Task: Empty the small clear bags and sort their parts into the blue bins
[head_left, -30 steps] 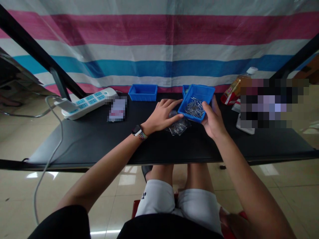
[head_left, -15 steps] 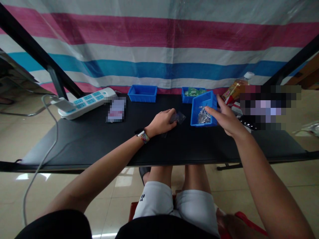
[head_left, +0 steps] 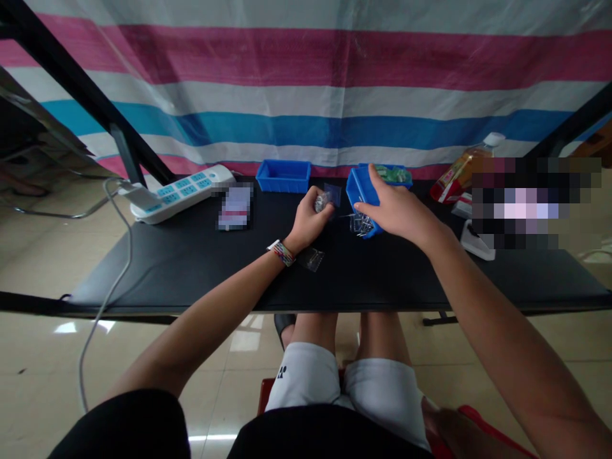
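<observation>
My right hand (head_left: 399,210) grips a blue plastic bin (head_left: 354,191) by its side and tilts it to the left. Thin shiny metal pins (head_left: 364,224) lie at the bin's lowered edge, and some stick out past it. Fingers curled, my left hand (head_left: 310,217) holds a small clear plastic bag (head_left: 329,196) just left of the bin. What the bag contains is too small to make out. Under my left wrist a second clear bag (head_left: 312,259) with small bits in it lies on the black table (head_left: 229,268).
An open blue bin (head_left: 284,176) stands at the back. Another bin with green packets (head_left: 394,173) is partly behind my right hand. A power strip (head_left: 184,191) and a blurred phone-like item (head_left: 236,206) lie left. On the right are a drink bottle (head_left: 463,167) and a white object (head_left: 477,242).
My right hand has moved the bin left and tipped it, so the pins slid to its edge. My left hand has lifted the clear bag, baring another bag beneath the wrist.
</observation>
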